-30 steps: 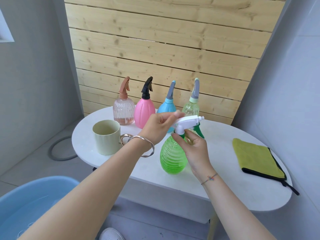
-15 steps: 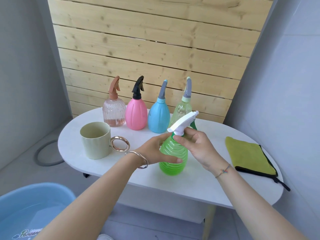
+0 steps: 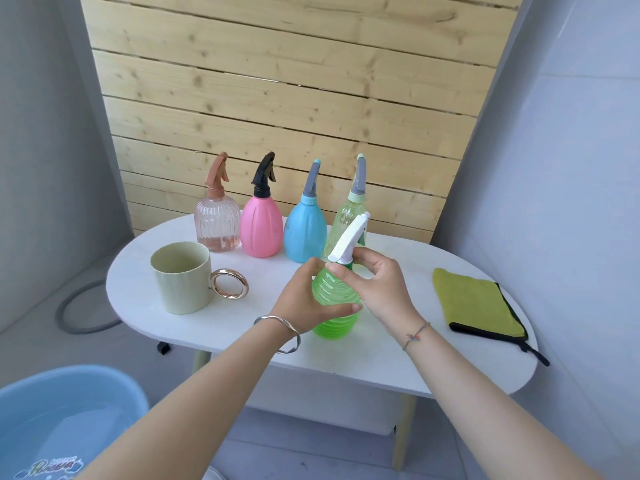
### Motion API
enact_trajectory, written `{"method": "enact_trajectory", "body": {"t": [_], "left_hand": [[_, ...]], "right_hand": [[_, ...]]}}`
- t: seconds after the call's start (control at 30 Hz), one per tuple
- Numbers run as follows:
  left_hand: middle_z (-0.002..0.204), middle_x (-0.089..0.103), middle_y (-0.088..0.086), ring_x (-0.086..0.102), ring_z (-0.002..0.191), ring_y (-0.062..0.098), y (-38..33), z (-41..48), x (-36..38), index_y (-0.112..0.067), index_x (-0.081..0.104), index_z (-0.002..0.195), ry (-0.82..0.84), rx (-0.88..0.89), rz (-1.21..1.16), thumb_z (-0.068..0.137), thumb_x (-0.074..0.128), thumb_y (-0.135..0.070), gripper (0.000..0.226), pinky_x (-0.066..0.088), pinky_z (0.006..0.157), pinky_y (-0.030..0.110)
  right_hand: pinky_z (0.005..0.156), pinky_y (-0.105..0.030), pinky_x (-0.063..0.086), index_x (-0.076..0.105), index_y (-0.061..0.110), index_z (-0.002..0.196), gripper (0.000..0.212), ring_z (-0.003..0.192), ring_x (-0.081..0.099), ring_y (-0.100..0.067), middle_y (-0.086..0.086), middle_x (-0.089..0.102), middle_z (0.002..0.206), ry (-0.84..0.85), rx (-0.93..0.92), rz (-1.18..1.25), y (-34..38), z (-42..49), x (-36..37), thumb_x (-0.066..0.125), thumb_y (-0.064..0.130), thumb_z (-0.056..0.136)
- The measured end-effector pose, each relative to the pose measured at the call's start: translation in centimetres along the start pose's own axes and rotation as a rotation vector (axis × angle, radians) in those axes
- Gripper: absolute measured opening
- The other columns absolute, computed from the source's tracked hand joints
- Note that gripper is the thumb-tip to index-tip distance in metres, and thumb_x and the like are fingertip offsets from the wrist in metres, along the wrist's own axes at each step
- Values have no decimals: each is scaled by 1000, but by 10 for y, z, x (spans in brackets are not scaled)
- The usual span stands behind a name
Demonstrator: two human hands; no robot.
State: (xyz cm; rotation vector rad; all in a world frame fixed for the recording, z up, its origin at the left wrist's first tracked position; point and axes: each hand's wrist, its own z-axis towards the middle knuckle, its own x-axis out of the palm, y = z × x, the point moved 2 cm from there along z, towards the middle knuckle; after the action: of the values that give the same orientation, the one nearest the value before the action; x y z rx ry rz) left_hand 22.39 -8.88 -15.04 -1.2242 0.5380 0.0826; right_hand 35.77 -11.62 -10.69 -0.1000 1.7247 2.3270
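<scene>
A ribbed green spray bottle [image 3: 333, 323] with a white trigger head [image 3: 348, 239] stands upright on the white oval table [image 3: 242, 327]. My left hand [image 3: 308, 303] grips the bottle's body from the left, thumb across its front. My right hand [image 3: 375, 285] holds the bottle at the neck, just under the white head, fingers curled round the collar. The lower part of the bottle shows below my left thumb.
Along the back of the table stand a clear pink bottle [image 3: 217, 223], a pink bottle [image 3: 260, 226], a blue bottle [image 3: 304, 230] and a pale green bottle [image 3: 348, 216]. A cream mug [image 3: 181, 277] with a gold ring handle stands left. A yellow-green cloth [image 3: 479, 303] lies right. A blue water basin [image 3: 59, 420] sits on the floor.
My left hand went from the top of the trigger head down to the bottle's body. The white head now tilts up and to the right. My right hand stays at the neck.
</scene>
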Motion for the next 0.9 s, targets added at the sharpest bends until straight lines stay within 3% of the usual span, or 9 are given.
{"method": "enact_trajectory", "body": {"t": [0.1,0.2,0.33,0.43,0.53,0.6,0.73,0.9], "left_hand": [[114,58,-10,54,103,4,1,-6,-3,-29,47,118,62,-20,-12,54,87,-47,78,42,85,21],[134,48,-12,49,118,4,2,-14,-15,-30,32,143,188,-74,25,58,92,-30,104,39,93,16],[152,28,-9,37,135,14,2,-16,-35,-33,11,152,342,-242,107,66,88,-25,116,34,101,26],[156,24,-7,33,140,15,-7,-8,-45,-31,5,153,440,-304,139,74,82,-20,111,34,107,30],[156,27,-4,36,139,16,-22,17,-48,-27,14,152,323,-293,101,86,70,-25,87,34,106,28],[154,31,-4,36,139,15,-32,36,-44,-24,20,151,199,-270,79,91,62,-36,74,35,101,25],[153,32,-4,35,139,14,-44,72,-25,-27,23,150,60,-212,54,88,60,-48,75,36,106,28],[157,23,1,24,144,18,-46,96,-1,-22,10,154,88,-151,93,93,56,-42,79,23,109,24]], "right_hand": [[79,-7,41,70,20,103,36,96,60,3,12,70,100,-51,5,-121,-1,-3,1,83,26,70],[79,-9,42,69,22,99,35,93,60,1,15,68,96,-79,-9,-193,2,-2,1,84,26,68],[70,-1,40,73,18,98,30,81,61,7,11,70,89,-67,-17,-219,8,4,-3,83,21,70],[71,1,37,74,17,97,29,80,63,4,6,72,91,-46,-3,-219,10,14,-25,83,18,70],[83,-13,45,72,16,100,31,83,64,3,5,73,98,-9,11,-196,19,30,-56,82,17,71],[85,-13,48,71,12,104,32,87,65,0,3,73,101,14,-1,-201,26,45,-74,81,14,73],[86,-18,51,69,10,105,33,94,67,-10,-1,73,102,12,-11,-263,28,80,-109,79,10,75],[92,-30,52,68,14,103,32,91,65,-6,2,71,102,31,21,-271,10,111,-129,78,6,75]]}}
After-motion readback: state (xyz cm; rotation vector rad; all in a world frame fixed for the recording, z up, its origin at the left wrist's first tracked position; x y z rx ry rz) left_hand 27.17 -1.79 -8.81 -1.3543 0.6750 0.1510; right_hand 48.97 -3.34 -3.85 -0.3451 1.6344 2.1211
